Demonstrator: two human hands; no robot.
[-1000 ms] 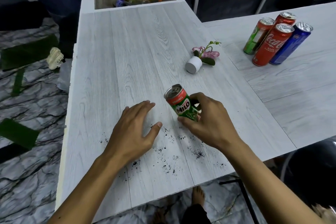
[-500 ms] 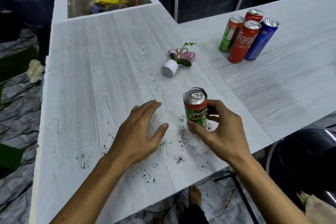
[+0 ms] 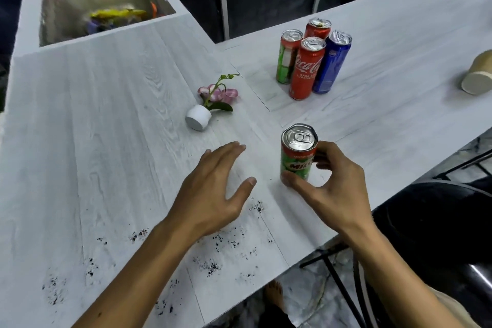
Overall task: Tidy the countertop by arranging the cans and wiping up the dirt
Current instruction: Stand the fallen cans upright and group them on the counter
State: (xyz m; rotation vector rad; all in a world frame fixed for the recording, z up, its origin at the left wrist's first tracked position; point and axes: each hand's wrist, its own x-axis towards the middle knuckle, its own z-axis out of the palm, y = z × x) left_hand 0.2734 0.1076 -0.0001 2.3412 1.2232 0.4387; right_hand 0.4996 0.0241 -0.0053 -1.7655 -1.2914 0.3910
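- The green Milo can [image 3: 297, 155] stands upright near the bench's [image 3: 111, 120] near right edge, gripped by the right hand [image 3: 328, 189]: the thumb presses its low near side and the fingers curl round the right side.
- The left hand [image 3: 213, 192] is just left of that can and apart from it, palm down, fingers spread flat and grasping nothing; whether it touches the surface or hovers cannot be told.
- Dark, crumbly dirt [image 3: 213, 265] lies scattered in small patches along the near edge, under and beside the left forearm and out to the near left.
- Farther right, four slim cans [image 3: 314, 58] stand upright in a tight cluster, touching or nearly so: a red Coca-Cola can [image 3: 306, 72] in front, a green-and-red one [image 3: 287, 57] to its left, a blue one [image 3: 331, 62] to its right, and another red one [image 3: 317, 28] behind.
- Between the hands and that cluster, a small white pot [image 3: 198, 117] lies tipped on its side, its pink flowers and green leaves [image 3: 218, 93] sprawled toward the right.
- At the far left, a steel sink [image 3: 64, 8] is sunk into the top; it holds blurred yellow, purple and orange items that cannot be made out.
- At the right edge, a tan paper cup [image 3: 478, 74] lies tilted, its pale round base facing the viewer.
- The bench is pale grey wood-grain laminate with visible plank seams; the can tops are bright metal with pull tabs.
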